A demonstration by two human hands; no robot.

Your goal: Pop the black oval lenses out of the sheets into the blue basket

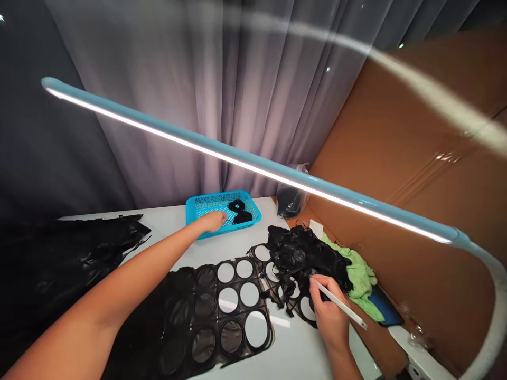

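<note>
My left hand (214, 221) reaches over the near side of a blue plastic basket (190, 217). Its fingers are curled, and whatever they hold, if anything, is hidden. Two black ring-like pieces (242, 217) lie in the basket. My right hand (330, 311) grips a slim white pen-like tool (343, 305), its back end pointing down to the right. That hand is beside a crumpled heap of black film scraps (295, 250). Between my arms lies a black sheet (216, 322) with rows of round openings, some showing white and others dark film.
A long lit lamp (245, 161) crosses above the table. On the right are a green cloth (360, 279), a dark blue flat item (384, 306) and a brown panel (431, 174). Black film (59, 258) covers the left side. A bagged dark container (289, 200) stands behind.
</note>
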